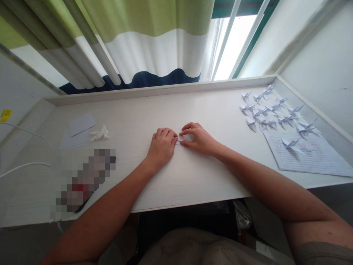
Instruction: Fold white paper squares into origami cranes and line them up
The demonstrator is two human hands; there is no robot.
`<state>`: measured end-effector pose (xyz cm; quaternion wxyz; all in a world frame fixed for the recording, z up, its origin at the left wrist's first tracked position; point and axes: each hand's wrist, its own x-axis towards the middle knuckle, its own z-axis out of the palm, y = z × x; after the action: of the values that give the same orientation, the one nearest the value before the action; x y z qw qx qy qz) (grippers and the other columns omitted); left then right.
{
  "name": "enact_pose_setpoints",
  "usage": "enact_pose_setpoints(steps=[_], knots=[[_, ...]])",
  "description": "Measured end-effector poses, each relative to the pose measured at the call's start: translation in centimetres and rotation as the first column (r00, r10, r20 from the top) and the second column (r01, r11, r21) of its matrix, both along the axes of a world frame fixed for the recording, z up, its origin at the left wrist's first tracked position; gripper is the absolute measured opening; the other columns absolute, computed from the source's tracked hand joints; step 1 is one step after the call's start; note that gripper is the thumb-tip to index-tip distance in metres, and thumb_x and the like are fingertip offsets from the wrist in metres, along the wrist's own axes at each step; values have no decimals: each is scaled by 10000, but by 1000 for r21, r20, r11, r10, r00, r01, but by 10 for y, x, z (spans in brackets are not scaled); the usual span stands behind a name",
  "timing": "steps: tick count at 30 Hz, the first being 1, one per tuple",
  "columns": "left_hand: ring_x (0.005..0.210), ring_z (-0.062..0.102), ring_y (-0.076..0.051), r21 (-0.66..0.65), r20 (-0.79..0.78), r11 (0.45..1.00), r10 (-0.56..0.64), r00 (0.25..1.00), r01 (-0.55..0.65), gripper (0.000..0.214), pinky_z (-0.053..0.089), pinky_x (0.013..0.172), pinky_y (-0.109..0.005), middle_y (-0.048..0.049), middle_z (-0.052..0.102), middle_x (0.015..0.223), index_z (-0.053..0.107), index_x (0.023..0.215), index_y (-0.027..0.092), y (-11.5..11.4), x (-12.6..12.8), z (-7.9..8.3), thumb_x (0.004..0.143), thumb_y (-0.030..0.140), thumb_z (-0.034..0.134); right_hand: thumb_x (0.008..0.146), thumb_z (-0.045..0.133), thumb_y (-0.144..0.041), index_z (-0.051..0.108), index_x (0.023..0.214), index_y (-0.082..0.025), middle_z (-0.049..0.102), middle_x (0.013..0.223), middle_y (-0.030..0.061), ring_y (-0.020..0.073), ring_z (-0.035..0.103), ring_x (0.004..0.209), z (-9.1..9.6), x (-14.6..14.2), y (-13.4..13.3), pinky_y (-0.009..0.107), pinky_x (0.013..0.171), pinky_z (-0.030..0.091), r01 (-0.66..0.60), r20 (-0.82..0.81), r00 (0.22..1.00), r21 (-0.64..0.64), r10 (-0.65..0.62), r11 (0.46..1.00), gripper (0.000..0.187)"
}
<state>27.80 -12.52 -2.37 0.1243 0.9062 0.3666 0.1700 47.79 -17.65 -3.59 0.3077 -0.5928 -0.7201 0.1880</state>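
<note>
On the bench [215, 110] to my left I see a crumpled white tissue [100, 133], a long pixelated object [85, 180] and a white cable [30, 163]. Ahead of me hangs a green, white and navy curtain [154, 48] beside a barred window [238, 36]; ruled paper [322, 158] lies right.

The person's left hand [162, 148] rests on the white bench [209, 178], fingertips at a small piece of paper [178, 143]; the right hand [197, 138] curves close by, thumb and forefinger apart. Over in the right corner, paper birds [263, 110] cluster, one perched on lined sheets [320, 163]. Leftward, a crumpled white scrap [100, 134] lies beside loose paper [82, 124].
</note>
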Motion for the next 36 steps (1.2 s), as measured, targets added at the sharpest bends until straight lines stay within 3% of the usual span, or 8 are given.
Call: enact_pose_setpoints(steps=[5,11,15,20,22,25,30,36], knots=[[1152,569,-315,-35,66,999,19,998,-16,279,472,1006,-487,-117,715,1140,701,993,195,6,-3,-1,1081,256,443,911,777,-282,822,1062,-225,698,1247,127,337,607,1218,-1,1,0,565,1101,494,-28,11,1000,20,28,999,167],[1170,569,-308,-90,141,995,-40,989,53,115,467,1040,-488,-93,709,1163,703,1045,208,6,-10,-6,989,299,662,911,772,-285,783,1024,-225,707,1212,115,321,599,1215,4,2,-3,509,1075,486,-38,-40,998,-3,38,999,128],[1137,592,-288,-100,174,991,-72,982,90,46,476,1007,-458,-63,732,1090,693,983,224,8,-11,-7,969,264,710,894,770,-240,730,980,-218,758,1060,72,273,661,1056,10,2,-5,470,1035,473,-42,-69,997,-29,40,999,97],[1055,659,-248,110,279,988,-136,950,109,48,487,946,-413,-41,767,1005,693,956,226,13,-11,-1,1001,213,681,924,749,-226,723,1010,-225,778,1015,53,239,672,974,13,4,-5,412,956,493,-84,-95,990,172,101,981,90],[1087,683,-248,228,288,966,-190,938,126,86,483,949,-414,-34,789,1004,712,940,237,15,-10,0,1014,218,672,965,723,-247,742,989,-234,778,997,56,241,657,975,12,5,-3,407,932,492,-111,-48,990,278,130,954,33],[1150,706,-252,337,244,928,-246,938,156,119,473,960,-426,-21,819,1022,735,918,245,18,-10,-1,1010,198,677,989,697,-231,757,909,-249,783,1001,54,250,646,999,7,7,-1,420,934,466,-123,57,992,346,111,930,102],[1161,732,-245,347,98,903,-305,947,255,201,454,981,-445,14,844,1019,750,911,249,16,-15,-6,1014,122,632,978,720,-215,789,904,-245,806,1036,45,242,670,1029,5,10,-3,414,959,441,-185,167,976,280,142,942,105],[1144,750,-240,312,71,899,-346,936,309,168,469,980,-434,8,851,1058,770,962,240,16,-22,-2,1025,169,631,1004,700,-264,820,986,-242,827,1107,43,241,699,1079,12,13,-6,424,1036,405,-249,225,950,132,216,959,123]])
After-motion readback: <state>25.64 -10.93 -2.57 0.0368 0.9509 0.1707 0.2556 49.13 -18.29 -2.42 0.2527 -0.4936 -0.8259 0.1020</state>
